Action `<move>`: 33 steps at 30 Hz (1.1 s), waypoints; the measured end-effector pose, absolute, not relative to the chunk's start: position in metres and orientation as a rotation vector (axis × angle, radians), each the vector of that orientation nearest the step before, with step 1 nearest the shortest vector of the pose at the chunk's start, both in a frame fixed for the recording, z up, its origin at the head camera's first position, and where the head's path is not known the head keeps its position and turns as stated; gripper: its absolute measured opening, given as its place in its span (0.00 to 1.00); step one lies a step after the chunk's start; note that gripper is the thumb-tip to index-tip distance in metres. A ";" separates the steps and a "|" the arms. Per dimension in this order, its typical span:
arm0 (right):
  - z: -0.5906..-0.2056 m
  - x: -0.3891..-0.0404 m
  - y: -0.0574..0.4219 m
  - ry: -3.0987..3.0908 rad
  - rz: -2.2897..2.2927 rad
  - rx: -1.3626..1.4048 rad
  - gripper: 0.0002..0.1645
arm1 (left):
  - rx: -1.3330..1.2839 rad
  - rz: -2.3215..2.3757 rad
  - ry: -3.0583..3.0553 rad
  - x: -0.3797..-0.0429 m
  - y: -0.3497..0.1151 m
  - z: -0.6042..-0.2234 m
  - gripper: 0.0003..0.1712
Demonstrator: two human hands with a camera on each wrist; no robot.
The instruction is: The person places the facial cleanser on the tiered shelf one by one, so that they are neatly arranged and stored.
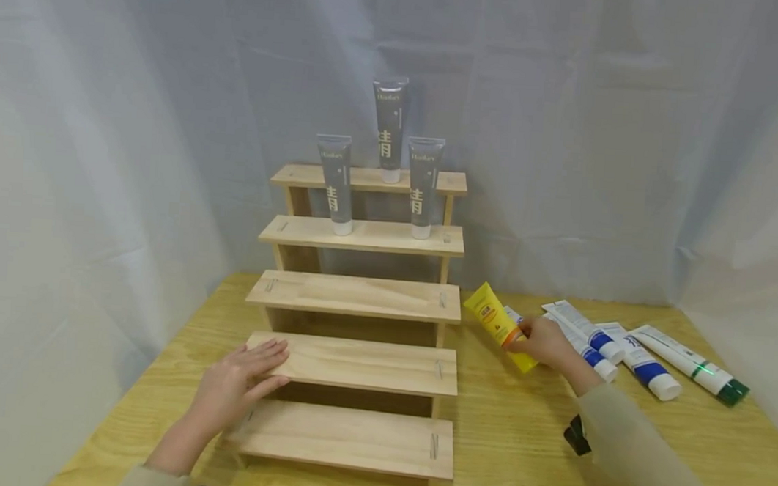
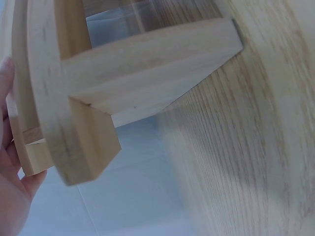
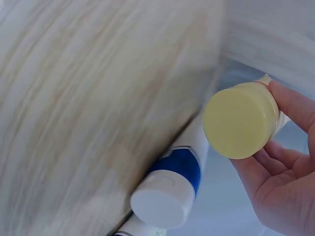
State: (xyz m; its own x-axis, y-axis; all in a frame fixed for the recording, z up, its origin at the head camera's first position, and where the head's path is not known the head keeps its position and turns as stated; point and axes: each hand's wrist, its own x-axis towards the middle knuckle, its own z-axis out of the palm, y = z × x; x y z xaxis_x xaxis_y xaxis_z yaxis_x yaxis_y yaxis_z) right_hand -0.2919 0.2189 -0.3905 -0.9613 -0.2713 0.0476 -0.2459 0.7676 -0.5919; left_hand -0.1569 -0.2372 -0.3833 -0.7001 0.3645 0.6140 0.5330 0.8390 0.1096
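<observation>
My left hand (image 1: pixel 230 381) rests on the left end of the second-lowest shelf of a stepped wooden display stand (image 1: pixel 353 296), fingers laid over the board and thumb along its front edge. The left wrist view shows part of that hand (image 2: pixel 12 191) against the board's end. My right hand (image 1: pixel 545 341) pinches a yellow tube (image 1: pixel 494 316) near its cap, right of the stand. The tube tilts, its flat end up and to the left. In the right wrist view its pale yellow cap (image 3: pixel 238 123) faces the camera, fingers and thumb on opposite sides.
Three grey tubes stand cap-down on the stand: one (image 1: pixel 390 129) on the top shelf, two (image 1: pixel 335 185) on the shelf below. Several white-and-blue tubes (image 1: pixel 640 359) and a white-and-green tube (image 1: pixel 689 361) lie on the table at right. Pale cloth (image 1: pixel 566 135) hangs behind.
</observation>
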 end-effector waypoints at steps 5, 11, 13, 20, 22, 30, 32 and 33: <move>-0.381 -0.284 0.225 2.941 -1.031 -0.422 0.21 | -0.652 -0.369 -2.421 -0.157 -0.237 -0.382 0.24; -0.370 -0.272 0.228 2.937 -1.111 -0.346 0.29 | -0.647 -0.371 -2.422 -0.156 -0.236 -0.382 0.24; -0.365 -0.267 0.228 2.921 -1.154 -0.317 0.32 | -0.646 -0.367 -2.424 -0.156 -0.236 -0.382 0.23; -0.355 -0.254 0.227 2.879 -1.332 -0.243 0.37 | -0.644 -0.358 -2.427 -0.156 -0.236 -0.382 0.24; -0.368 -0.265 0.234 2.870 -1.400 -0.247 0.37 | -0.645 -0.359 -2.422 -0.156 -0.236 -0.382 0.24; -0.475 -0.357 0.278 2.969 -1.513 -0.218 0.35 | -0.654 -0.358 -2.413 -0.156 -0.236 -0.382 0.23; -0.485 -0.365 0.280 2.997 -1.526 -0.227 0.35 | -0.653 -0.359 -2.415 -0.156 -0.236 -0.382 0.23; -0.478 -0.359 0.276 2.977 -1.539 -0.216 0.35 | -0.652 -0.360 -2.416 -0.156 -0.236 -0.382 0.23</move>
State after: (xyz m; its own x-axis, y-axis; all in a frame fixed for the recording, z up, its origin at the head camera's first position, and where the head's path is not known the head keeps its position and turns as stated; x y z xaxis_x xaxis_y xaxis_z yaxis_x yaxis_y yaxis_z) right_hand -0.3590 0.2756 -0.4783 -0.9685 -0.0142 0.2487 -0.2112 0.5766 -0.7893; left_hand -0.1562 -0.2364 -0.3817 -0.6967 0.3660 0.6170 0.5300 0.8422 0.0989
